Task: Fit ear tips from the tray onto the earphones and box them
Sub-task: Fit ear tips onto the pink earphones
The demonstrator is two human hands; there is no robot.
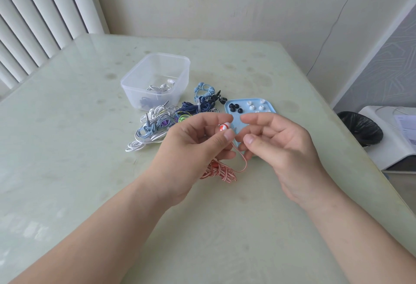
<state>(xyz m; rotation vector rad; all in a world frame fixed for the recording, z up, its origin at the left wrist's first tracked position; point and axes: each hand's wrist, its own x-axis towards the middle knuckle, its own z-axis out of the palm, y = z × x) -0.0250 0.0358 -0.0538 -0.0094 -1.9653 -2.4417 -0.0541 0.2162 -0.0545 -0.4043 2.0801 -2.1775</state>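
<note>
Red-and-white earbud point(224, 127) sits pinched between the thumb and forefinger of the left hand point(198, 142), which is raised above the middle of the table point(67, 171). Its striped cable point(242, 164) loops down from that grip to a folded bundle point(219, 172) lying on the table below the hand. The right hand point(279, 144) is held just beside the left. Its fingers are loosely curled, the thumb and forefinger stand apart, and nothing shows between them. Whether its lower fingers touch the cable cannot be told.

The light blue tray point(269, 103) lies behind both hands, towards the far edge, and carries black ear tips point(235, 107) and white ear tips point(255, 106). The clear plastic box point(132, 75) stands to the left of the tray, with white earphones point(162, 86) inside. A pile of tangled earphones point(157, 124) lies between box and tray.
</note>
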